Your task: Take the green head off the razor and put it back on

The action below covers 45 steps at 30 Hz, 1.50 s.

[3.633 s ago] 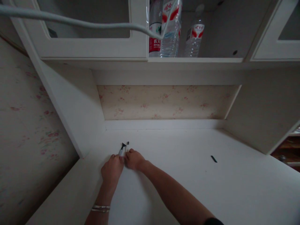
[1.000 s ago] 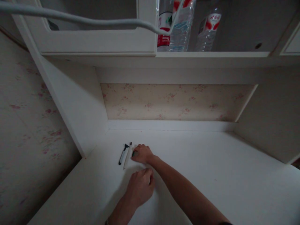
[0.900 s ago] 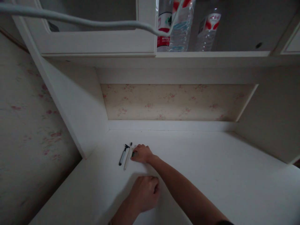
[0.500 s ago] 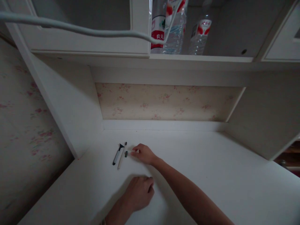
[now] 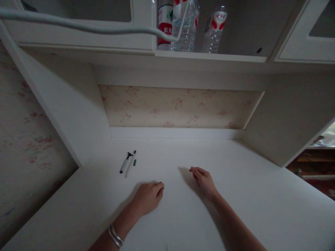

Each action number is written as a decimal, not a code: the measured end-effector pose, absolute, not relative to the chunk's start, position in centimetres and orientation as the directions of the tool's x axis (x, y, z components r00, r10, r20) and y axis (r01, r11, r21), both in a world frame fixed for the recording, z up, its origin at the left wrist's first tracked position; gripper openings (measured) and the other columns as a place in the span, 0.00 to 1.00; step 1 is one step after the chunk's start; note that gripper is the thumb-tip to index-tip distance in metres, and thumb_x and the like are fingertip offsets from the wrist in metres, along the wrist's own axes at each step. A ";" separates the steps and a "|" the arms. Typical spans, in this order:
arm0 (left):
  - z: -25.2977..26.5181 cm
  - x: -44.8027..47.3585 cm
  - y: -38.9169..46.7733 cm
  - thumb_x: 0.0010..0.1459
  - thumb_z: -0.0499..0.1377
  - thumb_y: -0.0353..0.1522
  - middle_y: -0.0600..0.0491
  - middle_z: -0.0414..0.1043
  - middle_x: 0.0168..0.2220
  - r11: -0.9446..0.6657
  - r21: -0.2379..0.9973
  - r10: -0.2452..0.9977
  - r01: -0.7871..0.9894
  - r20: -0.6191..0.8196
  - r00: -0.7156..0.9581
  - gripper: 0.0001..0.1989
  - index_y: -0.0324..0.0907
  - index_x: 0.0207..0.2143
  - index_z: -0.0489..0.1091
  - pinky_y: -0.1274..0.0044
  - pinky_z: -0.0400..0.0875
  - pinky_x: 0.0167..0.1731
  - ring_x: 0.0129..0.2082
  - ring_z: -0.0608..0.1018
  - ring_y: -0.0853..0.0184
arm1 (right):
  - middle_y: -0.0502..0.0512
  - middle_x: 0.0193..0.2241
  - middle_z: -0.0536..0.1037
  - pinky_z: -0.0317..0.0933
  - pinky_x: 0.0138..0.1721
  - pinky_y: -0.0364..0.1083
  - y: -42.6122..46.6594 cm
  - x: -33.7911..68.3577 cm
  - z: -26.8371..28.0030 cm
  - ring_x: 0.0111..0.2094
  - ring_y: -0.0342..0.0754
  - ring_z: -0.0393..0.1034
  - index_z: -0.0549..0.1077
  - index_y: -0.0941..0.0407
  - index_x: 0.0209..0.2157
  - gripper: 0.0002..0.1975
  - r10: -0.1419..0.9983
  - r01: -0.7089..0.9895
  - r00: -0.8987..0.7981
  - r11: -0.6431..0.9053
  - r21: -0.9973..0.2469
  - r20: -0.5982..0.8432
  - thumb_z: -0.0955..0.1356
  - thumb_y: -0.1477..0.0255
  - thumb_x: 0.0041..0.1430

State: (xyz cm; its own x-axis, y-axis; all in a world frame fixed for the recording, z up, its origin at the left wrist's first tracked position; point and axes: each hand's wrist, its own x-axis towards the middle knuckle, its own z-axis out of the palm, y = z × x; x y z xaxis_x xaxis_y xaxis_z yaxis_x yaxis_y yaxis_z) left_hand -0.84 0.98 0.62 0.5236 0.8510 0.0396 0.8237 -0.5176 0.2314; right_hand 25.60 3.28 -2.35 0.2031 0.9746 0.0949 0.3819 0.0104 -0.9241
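Note:
My left hand (image 5: 148, 198), its fingers curled into a loose fist, rests on the white desktop. Nothing shows in it. Off to the right, my right hand (image 5: 205, 181) hovers a little over the surface with its fingers drawn together, and I see nothing between them. Three small things lie beyond my left hand, near the left side panel: a razor (image 5: 125, 164) with a black head and pale handle, a thin pale toothbrush (image 5: 130, 165) with a dark head, and a short dark green piece (image 5: 134, 162). Neither hand touches them.
A white desktop (image 5: 167, 157) runs back to a flowered wall strip (image 5: 167, 107). Side panels close in both ends. Overhead, a cabinet shelf (image 5: 209, 57) holds several plastic bottles (image 5: 214, 33), and a grey-white cable (image 5: 99, 29) hangs across the cabinet front.
My right hand has drawn away from the small dark green piece, moving right and closing its fingers. The three things stay in place. My left hand remains curled on the desktop; the view has shifted slightly.

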 end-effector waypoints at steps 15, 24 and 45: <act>1.3 -0.6 0.6 0.64 0.44 0.35 0.54 0.75 0.33 -0.509 0.197 0.858 0.838 0.030 0.513 0.13 0.47 0.37 0.68 0.75 0.63 0.33 0.34 0.77 0.64 | 0.52 0.27 0.79 0.54 0.28 0.42 2.5 23.3 -1.5 0.29 0.47 0.71 0.77 0.52 0.28 0.18 0.988 0.824 -0.089 0.145 -0.547 0.128 0.60 0.60 0.61; 1.2 -0.7 0.6 0.64 0.45 0.35 0.53 0.75 0.35 -0.509 0.221 0.857 0.832 0.033 0.515 0.13 0.46 0.38 0.68 0.75 0.63 0.34 0.36 0.76 0.64 | 0.51 0.31 0.79 0.55 0.29 0.42 2.3 23.2 -1.2 0.32 0.49 0.72 0.78 0.50 0.31 0.15 0.984 0.827 -0.110 0.168 -0.537 0.139 0.62 0.62 0.61; 0.7 -0.9 0.7 0.64 0.45 0.35 0.53 0.75 0.34 -0.534 0.231 0.843 0.813 0.071 0.533 0.13 0.46 0.37 0.68 0.75 0.63 0.33 0.34 0.76 0.64 | 0.51 0.31 0.79 0.54 0.30 0.42 2.4 23.3 -1.5 0.32 0.48 0.72 0.77 0.50 0.31 0.16 0.984 0.833 -0.119 0.172 -0.525 0.134 0.61 0.61 0.61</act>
